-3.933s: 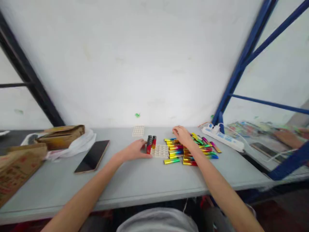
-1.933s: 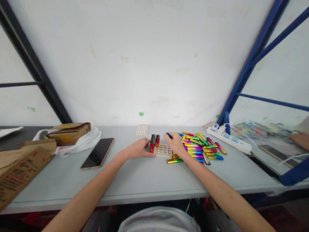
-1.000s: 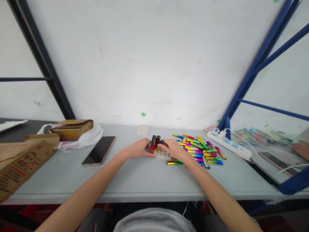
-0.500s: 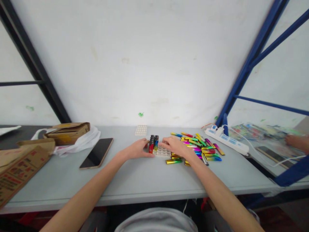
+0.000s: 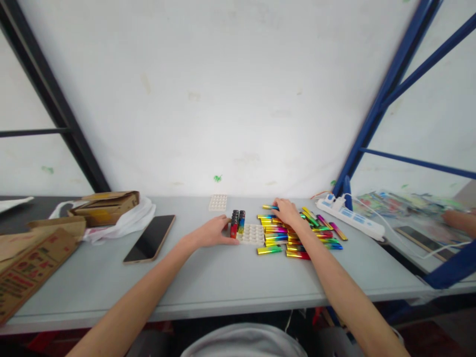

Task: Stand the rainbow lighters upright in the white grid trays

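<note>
Lighters [image 5: 241, 224] with black tops stand upright at the left end of a pale tray [image 5: 254, 234] on the table [image 5: 230, 277]. The left hand [image 5: 211, 233] is beside them, its grip spread, thumb by the tray's near corner. The right hand [image 5: 289, 212] is over the loose pile [image 5: 273, 237] of shiny, multicoloured lighters; I cannot tell whether its grip pinches one.

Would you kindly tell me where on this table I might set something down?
Bare tabletop lies between the forearms, before the near tray, and along the wall between plastic bag and rear tray. Crowded: loose lighters between near tray and power strip.
</note>
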`<state>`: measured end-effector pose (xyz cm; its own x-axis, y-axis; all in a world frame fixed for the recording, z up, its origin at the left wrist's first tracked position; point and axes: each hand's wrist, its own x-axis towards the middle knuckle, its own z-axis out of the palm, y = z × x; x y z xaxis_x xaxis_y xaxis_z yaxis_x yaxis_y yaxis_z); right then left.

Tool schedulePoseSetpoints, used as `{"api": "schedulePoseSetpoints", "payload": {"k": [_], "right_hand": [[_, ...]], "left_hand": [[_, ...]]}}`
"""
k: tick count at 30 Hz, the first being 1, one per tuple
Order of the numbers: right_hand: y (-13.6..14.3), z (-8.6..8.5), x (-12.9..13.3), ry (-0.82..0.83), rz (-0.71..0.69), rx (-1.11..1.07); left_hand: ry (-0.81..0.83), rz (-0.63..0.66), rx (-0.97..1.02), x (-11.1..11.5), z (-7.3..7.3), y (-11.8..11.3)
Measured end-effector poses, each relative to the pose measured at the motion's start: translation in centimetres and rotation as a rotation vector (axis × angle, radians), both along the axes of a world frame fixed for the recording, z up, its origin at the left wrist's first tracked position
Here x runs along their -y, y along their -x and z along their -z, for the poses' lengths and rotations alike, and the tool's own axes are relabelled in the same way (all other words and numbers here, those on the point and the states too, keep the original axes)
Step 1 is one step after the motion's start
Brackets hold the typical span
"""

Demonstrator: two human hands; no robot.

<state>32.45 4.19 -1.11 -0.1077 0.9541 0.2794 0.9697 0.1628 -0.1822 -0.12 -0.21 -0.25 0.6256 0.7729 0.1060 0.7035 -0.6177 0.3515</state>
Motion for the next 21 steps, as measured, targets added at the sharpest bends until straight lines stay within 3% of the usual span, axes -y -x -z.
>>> {"api": "schedulePoseSetpoints", "payload": {"k": [7, 14, 18, 21], "right_hand": [[1.7, -0.6, 0.3, -0.100, -0.234, -0.703], [5.6, -1.4, 2.8, 0.166, -0.447, -1.375], [7.1, -1.6, 4.3, 0.353, -0.555, -1.520], [7.9, -1.5, 4.7, 0.345, -0.582, -1.488]], "left_hand": [[-0.013, 0.011, -0.006, 0.0, 0.0, 0.0], [-0.027, 0.019, -0.012, -0.1, 0.1, 0.0], [-0.012, 0.025, 0.000, -0.2, 0.2, 0.0], [-0.005, 0.025, 0.013, -0.1, 0.2, 0.0]]}}
